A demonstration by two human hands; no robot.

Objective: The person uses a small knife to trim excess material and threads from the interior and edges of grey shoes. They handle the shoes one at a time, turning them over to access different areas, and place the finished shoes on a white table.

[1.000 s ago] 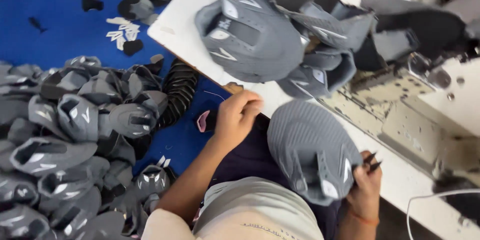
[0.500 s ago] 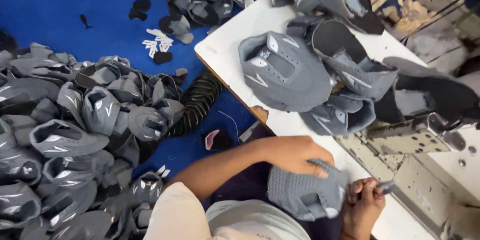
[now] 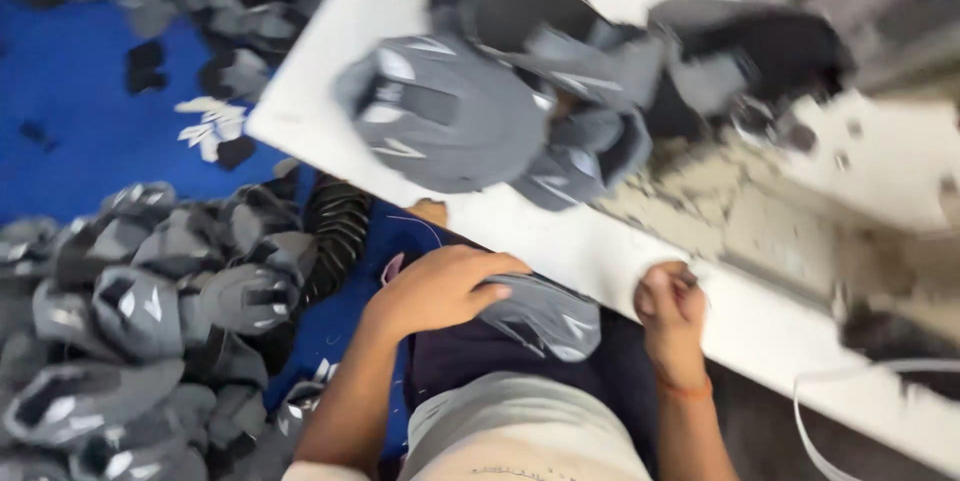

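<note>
The left hand has its grip clamped over a soft grey shoe upper, held low in the lap just below the edge of the white surface — within easy reach. The right hand is fisted tight on something small, too blurred to tell. More limp, curved fabric uppers are heaped on the surface, others on the blue floor.

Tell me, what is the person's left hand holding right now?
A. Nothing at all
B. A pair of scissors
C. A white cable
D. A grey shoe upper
D: the left hand grips a grey shoe upper over the lap, just below the edge of the white table, while the right hand is closed in a fist beside it.
</note>
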